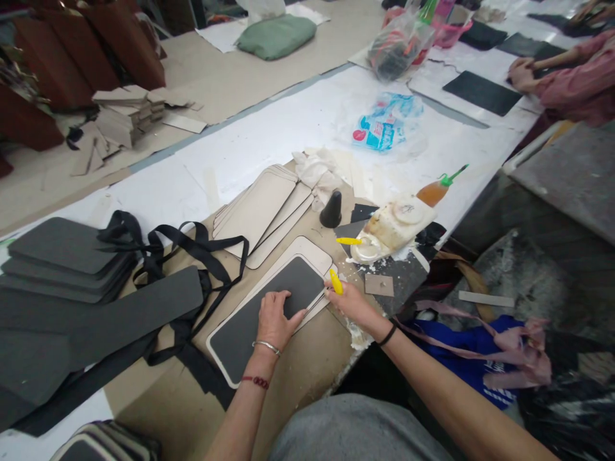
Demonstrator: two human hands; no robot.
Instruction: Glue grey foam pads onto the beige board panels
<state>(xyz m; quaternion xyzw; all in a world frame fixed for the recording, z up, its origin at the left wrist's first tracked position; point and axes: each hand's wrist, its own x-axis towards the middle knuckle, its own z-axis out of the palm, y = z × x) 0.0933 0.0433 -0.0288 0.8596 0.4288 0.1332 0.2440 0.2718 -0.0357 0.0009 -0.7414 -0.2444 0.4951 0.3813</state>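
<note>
My left hand (277, 320) lies with fingers spread on a dark grey rounded panel (240, 339). That panel rests on a slightly larger cream panel (209, 351), whose border shows around it. At the panels' right end, my right hand (353, 302) is closed around a tool with a yellow handle (336, 282); its working end is hidden. More cream panels (262, 208) are fanned out just beyond. To the right, a white plastic container (396, 224) smeared with white paste lies on its side, a second yellow handle (349, 241) sticking out of its opening.
Stacked dark grey panels (67, 246) and tangled black strap (192, 240) occupy the left. A black cone (331, 210) and an orange bottle with green nozzle (435, 191) stand beyond my hands. At upper right, another person's hands (523, 75) rest near a black sheet (482, 92).
</note>
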